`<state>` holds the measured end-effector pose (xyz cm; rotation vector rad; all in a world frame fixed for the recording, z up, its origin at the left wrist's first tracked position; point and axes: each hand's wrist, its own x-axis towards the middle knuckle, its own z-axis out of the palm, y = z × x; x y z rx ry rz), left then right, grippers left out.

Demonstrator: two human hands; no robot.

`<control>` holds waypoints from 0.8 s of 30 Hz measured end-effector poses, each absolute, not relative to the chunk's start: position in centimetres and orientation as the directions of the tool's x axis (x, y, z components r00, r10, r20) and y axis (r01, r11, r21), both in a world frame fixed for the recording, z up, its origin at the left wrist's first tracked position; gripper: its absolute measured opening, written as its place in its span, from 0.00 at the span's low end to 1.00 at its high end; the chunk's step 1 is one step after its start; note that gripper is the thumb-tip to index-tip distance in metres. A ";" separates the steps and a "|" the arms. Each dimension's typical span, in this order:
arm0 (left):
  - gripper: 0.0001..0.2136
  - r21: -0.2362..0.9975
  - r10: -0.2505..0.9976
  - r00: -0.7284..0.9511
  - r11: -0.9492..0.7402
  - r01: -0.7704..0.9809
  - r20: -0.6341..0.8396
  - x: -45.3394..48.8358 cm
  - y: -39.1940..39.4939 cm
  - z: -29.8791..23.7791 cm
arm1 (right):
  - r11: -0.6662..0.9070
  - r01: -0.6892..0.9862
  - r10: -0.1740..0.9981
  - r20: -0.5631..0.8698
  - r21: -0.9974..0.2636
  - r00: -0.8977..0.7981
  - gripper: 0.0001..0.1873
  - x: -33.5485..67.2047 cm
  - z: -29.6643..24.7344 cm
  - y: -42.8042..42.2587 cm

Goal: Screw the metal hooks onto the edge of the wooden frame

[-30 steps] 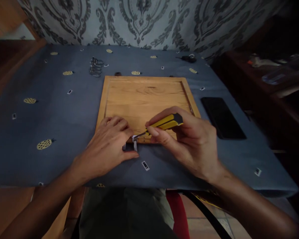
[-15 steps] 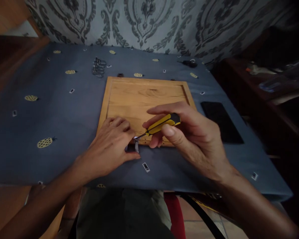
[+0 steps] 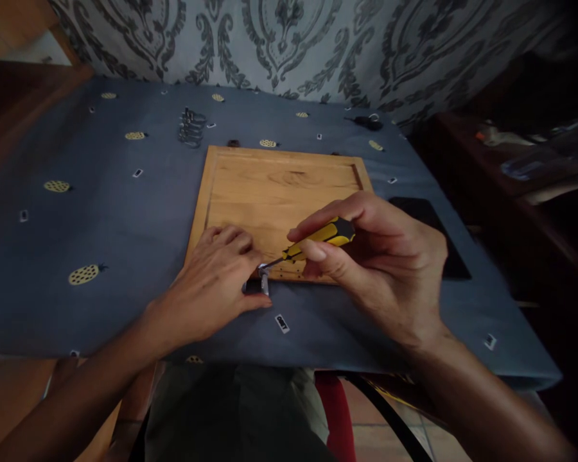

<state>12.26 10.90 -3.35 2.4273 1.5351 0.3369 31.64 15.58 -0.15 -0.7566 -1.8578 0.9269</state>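
Note:
A wooden board (image 3: 279, 192) with a raised rim lies on a blue patterned tablecloth (image 3: 101, 237). My left hand (image 3: 212, 282) presses a small metal bracket (image 3: 262, 277) against the board's near edge, fingers curled over it. My right hand (image 3: 380, 263) grips a yellow-and-black screwdriver (image 3: 318, 237). Its metal tip points left and down onto the bracket, where a screw may sit but is too small to make out.
A pile of metal hooks or brackets (image 3: 191, 127) lies at the back left of the cloth. A black phone (image 3: 433, 231) sits right of the board, partly behind my right hand. Scissors (image 3: 366, 120) rest at the back right. Dark shelves (image 3: 534, 167) stand to the right.
My right hand has turned on the screwdriver handle, fingers shifting round it. The tip stays on the bracket. My left hand has hardly moved.

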 end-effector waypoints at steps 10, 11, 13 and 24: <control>0.18 0.331 0.900 0.426 -0.432 0.839 0.095 12.2 10.9 -3.4 | 0.462 0.082 0.761 0.347 -0.883 -0.548 0.10 33.2 0.2 16.0; 0.18 0.331 0.900 0.425 -0.431 0.840 0.093 12.2 10.9 -3.4 | 0.460 0.079 0.762 0.347 -0.884 -0.546 0.10 33.2 0.2 16.0; 0.18 0.328 0.903 0.423 -0.424 0.844 0.077 12.2 11.0 -3.4 | 0.462 0.081 0.773 0.356 -0.883 -0.525 0.07 33.1 0.1 15.9; 0.17 0.337 0.912 0.408 -0.398 0.853 0.045 12.4 10.9 -3.1 | 0.579 0.210 0.784 0.468 -0.787 -0.407 0.13 32.9 -1.0 15.7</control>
